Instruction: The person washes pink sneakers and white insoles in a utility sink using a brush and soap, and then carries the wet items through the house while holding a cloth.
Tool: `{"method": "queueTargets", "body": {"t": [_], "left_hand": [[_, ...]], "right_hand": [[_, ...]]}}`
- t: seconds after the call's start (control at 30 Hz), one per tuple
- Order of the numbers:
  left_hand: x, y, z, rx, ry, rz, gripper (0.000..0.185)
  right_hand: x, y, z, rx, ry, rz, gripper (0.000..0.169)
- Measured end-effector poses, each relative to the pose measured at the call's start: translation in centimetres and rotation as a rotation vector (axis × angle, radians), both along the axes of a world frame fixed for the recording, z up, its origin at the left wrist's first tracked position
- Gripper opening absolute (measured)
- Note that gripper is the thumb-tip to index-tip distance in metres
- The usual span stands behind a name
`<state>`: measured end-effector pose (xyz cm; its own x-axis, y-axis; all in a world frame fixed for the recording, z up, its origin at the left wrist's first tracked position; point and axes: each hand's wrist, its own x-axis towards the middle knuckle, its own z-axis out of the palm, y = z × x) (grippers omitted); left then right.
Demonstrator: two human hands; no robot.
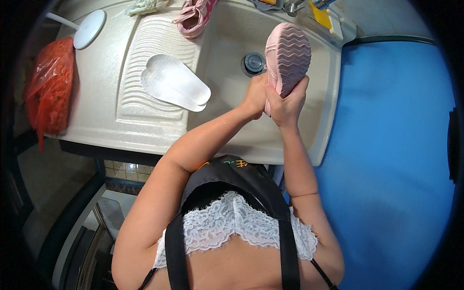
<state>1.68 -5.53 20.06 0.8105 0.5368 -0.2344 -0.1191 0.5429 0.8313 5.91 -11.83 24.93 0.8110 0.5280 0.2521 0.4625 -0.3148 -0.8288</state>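
Note:
A pink shoe [290, 54] is held up over the basin of a sink [221, 79], its wavy-ridged sole turned toward the right. My right hand [288, 103] grips it around the heel end, thumb along the side of the sole. From the left, my left hand [256, 96] holds the same end, its fingers partly hidden behind the shoe. Below and left of the toe, the round drain [253, 63] shows in the basin. A pair of white insoles [174, 81], overlapping, lies on the ribbed drainboard [145, 108] and reaches over the basin's edge.
A second pink shoe [194, 20] stands at the drainboard's far edge. A crumpled pale cloth or glove [145, 6] lies beside it. On the left are a white round-ended object [89, 29] and a red plastic bag [52, 87]. A faucet [293, 7] rises at the back, near a yellow-and-white object [326, 20].

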Motion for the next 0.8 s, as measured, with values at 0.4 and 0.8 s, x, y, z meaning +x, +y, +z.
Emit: {"method": "queueTargets", "body": {"t": [0.4, 0.8], "left_hand": [[-0.2, -4.4, -6.2, -0.595, 0.176, 0.040, 0.026], [-2.0, 1.5, -9.0, -0.628, 0.304, 0.057, 0.043]], "right_hand": [[0.2, -1.6, -4.0, -0.344, 0.124, 0.022, 0.052], [4.7, -2.2, 1.3, -0.088, -0.078, 0.098, 0.064]]}}
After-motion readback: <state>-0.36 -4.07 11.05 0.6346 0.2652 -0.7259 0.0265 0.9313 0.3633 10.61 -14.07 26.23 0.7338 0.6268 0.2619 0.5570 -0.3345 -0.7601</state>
